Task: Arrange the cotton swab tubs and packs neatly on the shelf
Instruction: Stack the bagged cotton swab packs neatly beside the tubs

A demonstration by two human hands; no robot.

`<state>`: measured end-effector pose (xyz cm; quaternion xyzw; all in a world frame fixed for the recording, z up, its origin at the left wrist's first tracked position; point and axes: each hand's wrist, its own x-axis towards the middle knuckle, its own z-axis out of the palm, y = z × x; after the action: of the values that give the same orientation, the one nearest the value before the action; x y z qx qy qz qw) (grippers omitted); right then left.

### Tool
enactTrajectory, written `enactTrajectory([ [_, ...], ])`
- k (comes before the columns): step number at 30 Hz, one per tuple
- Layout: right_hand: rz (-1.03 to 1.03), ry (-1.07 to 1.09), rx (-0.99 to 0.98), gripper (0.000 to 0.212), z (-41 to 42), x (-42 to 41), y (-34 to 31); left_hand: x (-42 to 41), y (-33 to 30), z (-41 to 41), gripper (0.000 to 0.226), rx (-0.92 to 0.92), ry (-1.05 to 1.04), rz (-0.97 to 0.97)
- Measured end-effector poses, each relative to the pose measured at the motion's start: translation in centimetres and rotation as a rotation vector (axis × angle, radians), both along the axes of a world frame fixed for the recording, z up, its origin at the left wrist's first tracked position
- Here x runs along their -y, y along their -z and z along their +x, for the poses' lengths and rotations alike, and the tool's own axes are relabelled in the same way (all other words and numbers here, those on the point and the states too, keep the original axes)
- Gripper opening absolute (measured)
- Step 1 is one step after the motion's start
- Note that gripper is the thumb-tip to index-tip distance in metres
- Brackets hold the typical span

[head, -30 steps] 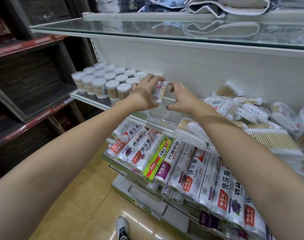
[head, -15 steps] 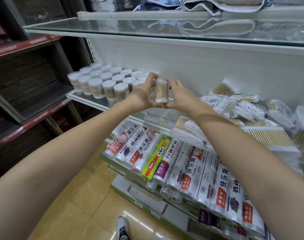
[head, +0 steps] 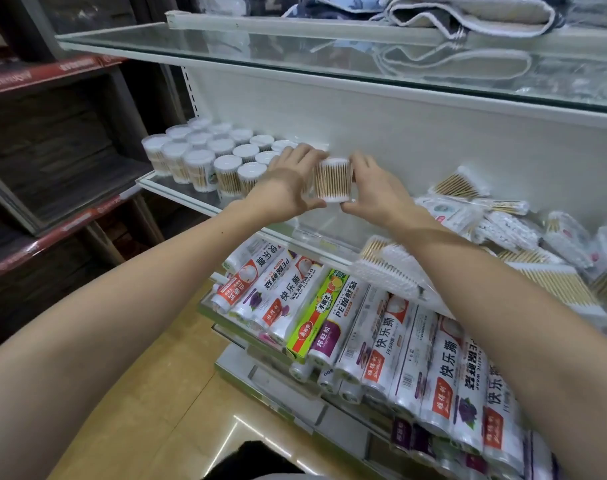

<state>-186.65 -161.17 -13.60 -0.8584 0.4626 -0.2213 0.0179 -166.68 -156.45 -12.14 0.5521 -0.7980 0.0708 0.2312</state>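
**Tubs nearly ranked, packs still to be sorted**

A clear cotton swab tub was held upright between the left hand and right hand, fingers curled round it, just beside the ranked tubs on the glass shelf. The swab packs at the right lay heaped, seemingly not yet arranged.

Hands mask part of shelf stock
We cannot see the tubs behind the left hand; swab packs run off-frame right.
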Motion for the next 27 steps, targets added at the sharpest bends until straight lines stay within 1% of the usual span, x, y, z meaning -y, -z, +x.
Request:
enactTrajectory([
  [4, 0.062, -0.04, 0.098, 0.071, 0.4, 0.1, -0.7, 0.9, -0.6, 1.8, 0.079, -0.06, 0.043, -0.014],
  [7, 0.099, -0.066, 0.13, 0.079, 1.4, 0.1, -1.4, 1.5, -1.2, 3.2, 0.079, -0.081, 0.072, 0.044],
  [10, 0.119, -0.088, 0.157, 0.083, 2.7, 0.1, -1.6, 1.7, -1.2, 4.5, 0.079, -0.154, 0.11, 0.117],
  [12, 0.142, -0.089, 0.181, 0.084, 3.8, -0.3, -1.2, 1.8, -1.2, 5.4, 0.077, -0.162, 0.15, 0.134],
  [15, 0.184, -0.062, 0.186, 0.073, 5.8, -1.1, -0.4, 2.4, -0.8, 6.9, 0.074, -0.136, 0.145, 0.179],
  [20, 0.171, 0.06, 0.281, 0.043, 8.5, -1.3, 1.1, 3.6, -0.3, 8.6, 0.054, -0.094, 0.15, 0.214],
  [24, 0.213, 0.166, 0.363, 0.041, 9.8, -1.3, 1.8, 4.5, -0.3, 8.8, 0.046, -0.009, 0.151, 0.208],
  [27, 0.245, 0.213, 0.382, 0.037, 10.7, -1.5, 1.7, 5.3, -0.1, 9.0, 0.042, 0.057, 0.134, 0.207],
])
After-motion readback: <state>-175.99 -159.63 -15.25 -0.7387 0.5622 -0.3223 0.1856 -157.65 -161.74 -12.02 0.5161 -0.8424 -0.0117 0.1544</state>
